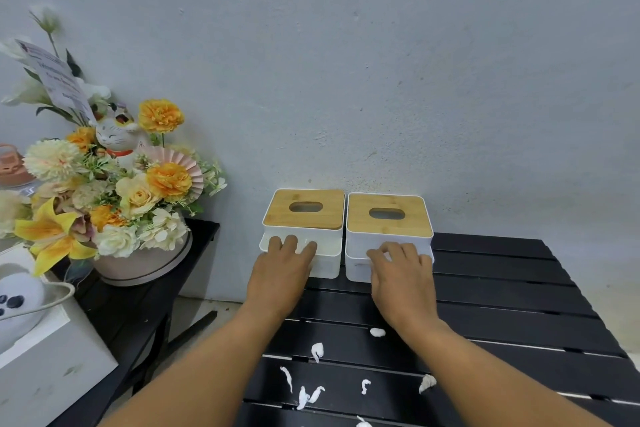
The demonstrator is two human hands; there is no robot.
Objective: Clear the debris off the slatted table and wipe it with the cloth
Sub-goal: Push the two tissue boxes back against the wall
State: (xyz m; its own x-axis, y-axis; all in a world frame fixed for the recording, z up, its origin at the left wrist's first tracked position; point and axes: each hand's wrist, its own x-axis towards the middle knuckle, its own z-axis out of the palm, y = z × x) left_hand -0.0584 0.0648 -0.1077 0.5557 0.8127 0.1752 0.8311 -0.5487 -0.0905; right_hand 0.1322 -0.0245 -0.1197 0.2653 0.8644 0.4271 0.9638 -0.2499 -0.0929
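A black slatted table (pixel 502 291) fills the lower right. Several white twisted paper scraps (pixel 317 351) lie scattered on its near slats between my forearms. Two white tissue boxes with bamboo lids stand side by side at the table's far left edge against the wall. My left hand (pixel 280 274) lies flat against the front of the left box (pixel 304 215), fingers spread. My right hand (pixel 403 277) rests the same way on the front of the right box (pixel 388 218). No cloth is in view.
A grey wall (pixel 381 62) rises right behind the boxes. To the left, a second dark table (pixel 201 236) carries a flower arrangement (pixel 114 191) with a cat figurine. A white box (pixel 52 357) and a white device lie at the lower left.
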